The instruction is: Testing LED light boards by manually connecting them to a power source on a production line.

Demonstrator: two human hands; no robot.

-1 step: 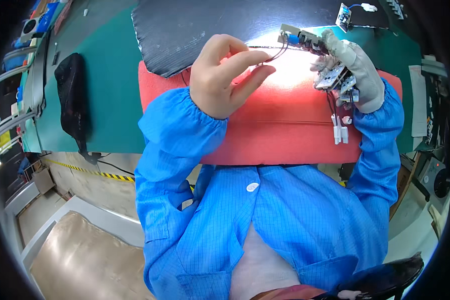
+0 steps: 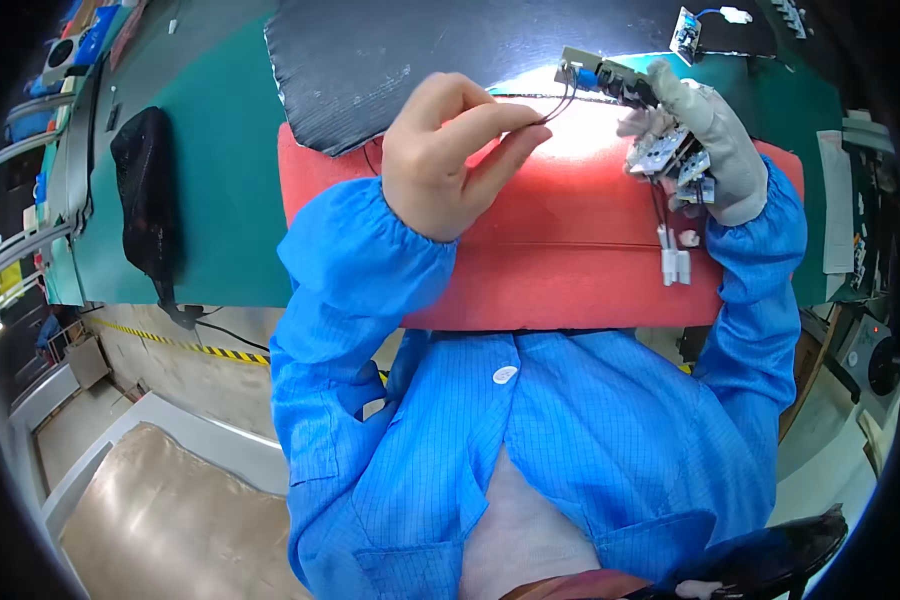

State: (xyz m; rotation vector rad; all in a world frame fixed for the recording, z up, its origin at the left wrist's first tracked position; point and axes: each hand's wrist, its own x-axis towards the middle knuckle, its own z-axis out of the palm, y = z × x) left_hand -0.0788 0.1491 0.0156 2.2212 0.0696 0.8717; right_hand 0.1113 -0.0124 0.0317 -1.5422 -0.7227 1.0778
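Note:
Bare, my left hand (image 2: 460,150) pinches a pair of thin dark wires (image 2: 567,103) between thumb and fingertips. The wires run up to a circuit board (image 2: 610,77) with a blue component and dark parts on it. My right hand (image 2: 715,130), in a pale work glove, grips that board at its right end between thumb and finger. Lower in the same palm are several smaller circuit boards (image 2: 662,153), partly hidden by the fingers. Dark leads with white plug connectors (image 2: 675,265) dangle from these over the red pad (image 2: 560,275).
A black sheet (image 2: 360,60) lies beyond the pad on the green table (image 2: 215,200). At the far right another circuit board (image 2: 687,36) has a blue wire and white plug. A black mesh bundle (image 2: 150,190) lies on the left. A paper strip (image 2: 835,200) is at the right edge.
My left thumb and fingertips have drawn closer together on the wires. The dangling white connectors have swung slightly left.

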